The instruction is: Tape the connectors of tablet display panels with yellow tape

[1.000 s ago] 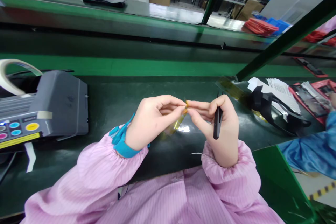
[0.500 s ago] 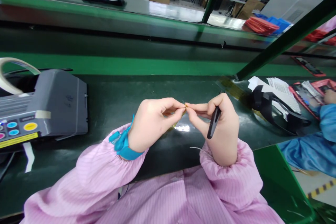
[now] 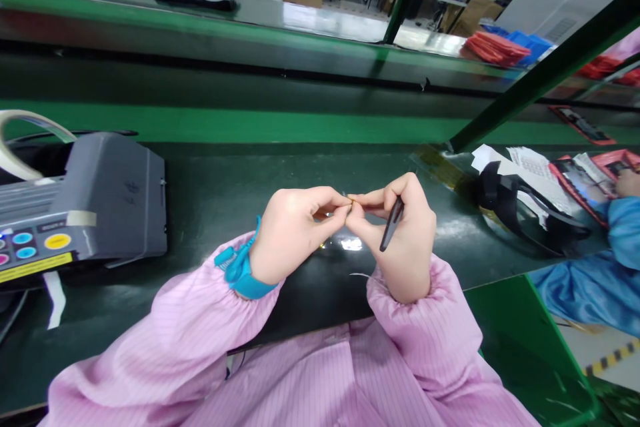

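Observation:
My left hand point(image 3: 297, 233) is closed in a pinch, thumb against forefinger, and a blue wrist strap point(image 3: 249, 280) circles its wrist. Its fingertips meet those of my right hand point(image 3: 403, 233) above the dark bench mat. A tiny amber-coloured piece point(image 3: 351, 201) shows between the touching fingertips; its kind is too small to make out. Black tweezers point(image 3: 392, 224) lie tucked across my right hand, held in the curled fingers, with the rear end pointing down toward me. The right thumb and forefinger also pinch at the tiny piece.
A grey tape dispenser point(image 3: 117, 193) stands at the left with a tape roll point(image 3: 37, 121). To the right lie a black strap-like band point(image 3: 530, 210), papers point(image 3: 537, 170) and red trays. A co-worker's blue sleeve point(image 3: 623, 223) reaches in there. A green bin point(image 3: 530, 340) sits below the bench edge.
My right hand has shifted a little left and tilted, carrying the tweezers with it. My left hand stays almost in place. The fingertips still touch.

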Available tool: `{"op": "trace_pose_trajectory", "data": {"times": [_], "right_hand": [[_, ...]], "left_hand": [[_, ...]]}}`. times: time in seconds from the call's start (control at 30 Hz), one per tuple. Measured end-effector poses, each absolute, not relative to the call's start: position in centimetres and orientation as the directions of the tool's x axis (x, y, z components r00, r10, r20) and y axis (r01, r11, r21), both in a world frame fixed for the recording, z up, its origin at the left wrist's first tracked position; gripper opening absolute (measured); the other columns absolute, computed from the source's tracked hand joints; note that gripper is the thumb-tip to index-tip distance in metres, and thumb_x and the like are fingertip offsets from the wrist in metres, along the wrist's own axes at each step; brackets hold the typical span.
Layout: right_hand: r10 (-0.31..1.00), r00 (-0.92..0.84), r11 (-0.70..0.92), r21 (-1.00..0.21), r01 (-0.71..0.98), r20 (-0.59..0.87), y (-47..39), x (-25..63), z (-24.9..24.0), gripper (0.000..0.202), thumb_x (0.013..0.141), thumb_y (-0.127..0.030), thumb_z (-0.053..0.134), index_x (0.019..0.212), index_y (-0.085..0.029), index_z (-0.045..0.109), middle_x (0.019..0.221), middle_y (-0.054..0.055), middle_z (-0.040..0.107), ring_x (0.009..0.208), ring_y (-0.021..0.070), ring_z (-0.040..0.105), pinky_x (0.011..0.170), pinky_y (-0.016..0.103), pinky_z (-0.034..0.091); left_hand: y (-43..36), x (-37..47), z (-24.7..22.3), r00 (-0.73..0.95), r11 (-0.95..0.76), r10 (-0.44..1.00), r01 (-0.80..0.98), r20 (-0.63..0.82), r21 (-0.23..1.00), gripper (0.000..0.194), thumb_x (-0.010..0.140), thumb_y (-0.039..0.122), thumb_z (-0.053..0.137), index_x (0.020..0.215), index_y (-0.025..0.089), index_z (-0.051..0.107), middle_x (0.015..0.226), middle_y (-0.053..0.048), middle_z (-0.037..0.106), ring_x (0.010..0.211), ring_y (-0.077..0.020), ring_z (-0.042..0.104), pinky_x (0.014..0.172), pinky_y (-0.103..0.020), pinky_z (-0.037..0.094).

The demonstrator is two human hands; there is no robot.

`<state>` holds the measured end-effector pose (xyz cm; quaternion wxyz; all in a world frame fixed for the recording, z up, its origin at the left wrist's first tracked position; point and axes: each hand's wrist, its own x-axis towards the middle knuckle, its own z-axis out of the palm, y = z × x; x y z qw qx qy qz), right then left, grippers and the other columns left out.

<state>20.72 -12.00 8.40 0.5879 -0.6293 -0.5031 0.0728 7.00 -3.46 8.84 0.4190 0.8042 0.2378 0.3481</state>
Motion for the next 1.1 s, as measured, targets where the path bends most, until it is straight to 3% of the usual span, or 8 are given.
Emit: {"op": "trace_pose_trajectory", "data": {"times": [0.17, 0.37, 0.57, 0.87, 1.1], "right_hand": [[0.735, 0.484, 0.216, -0.84, 0.498, 0.476, -11.7, 20.9, 8.4, 0.036, 0.078, -0.009, 0.07, 0.08, -0.022, 0.037, 0.083, -0.003, 0.075, 0.085, 0.0184, 0.078, 0.071, 0.024, 0.061], [0.766, 0.475, 0.224, -0.872, 0.436, 0.434, -11.6, 21.3, 8.1, 0.036, 0.079, -0.008, 0.07, 0.08, -0.021, 0.036, 0.083, -0.002, 0.075, 0.086, 0.0183, 0.078, 0.074, 0.024, 0.063], [0.735, 0.499, 0.267, -0.872, 0.409, 0.459, -11.6, 22.4, 8.1, 0.038, 0.079, -0.008, 0.072, 0.083, -0.021, 0.036, 0.08, -0.002, 0.074, 0.087, 0.0186, 0.078, 0.074, 0.024, 0.065], [0.803, 0.482, 0.26, -0.934, 0.245, 0.35, -12.0, 22.0, 9.0, 0.043, 0.08, -0.015, 0.079, 0.086, -0.021, 0.037, 0.093, 0.004, 0.078, 0.089, 0.0207, 0.077, 0.078, 0.023, 0.066], [0.761, 0.48, 0.272, -0.886, 0.375, 0.437, -12.1, 21.4, 8.4, 0.04, 0.085, -0.013, 0.076, 0.087, -0.021, 0.037, 0.091, 0.001, 0.077, 0.088, 0.0181, 0.078, 0.076, 0.024, 0.067]], "left_hand": [[-3.3, 7.1, 8.6, 0.646, -0.517, 0.683, 0.099, 0.34, 0.851, 0.015, 0.094, 0.02, 0.066, 0.087, 0.012, 0.077, 0.082, 0.001, 0.075, 0.069, -0.0089, 0.068, 0.062, -0.017, 0.048], [-3.5, 7.3, 8.6, 0.654, -0.455, 0.695, 0.08, 0.297, 0.887, 0.015, 0.095, 0.018, 0.064, 0.089, 0.01, 0.076, 0.064, 0.002, 0.066, 0.048, -0.0042, 0.051, 0.049, -0.014, 0.042], [-3.4, 7.2, 8.8, 0.667, -0.334, 0.711, 0.041, 0.223, 0.942, 0.014, 0.094, 0.021, 0.067, 0.089, 0.011, 0.076, 0.063, 0.001, 0.065, 0.049, -0.0065, 0.054, 0.046, -0.015, 0.044], [-3.3, 7.4, 8.2, 0.606, -0.356, 0.748, 0.023, 0.27, 0.934, 0.015, 0.092, 0.024, 0.071, 0.09, 0.01, 0.077, 0.073, -0.001, 0.071, 0.061, -0.0084, 0.066, 0.058, -0.013, 0.054], [-3.6, 7.3, 8.3, 0.636, -0.334, 0.735, 0.037, 0.236, 0.942, 0.022, 0.097, 0.025, 0.064, 0.094, 0.007, 0.076, 0.054, 0.003, 0.057, 0.043, -0.0072, 0.054, 0.046, -0.015, 0.049]]}}
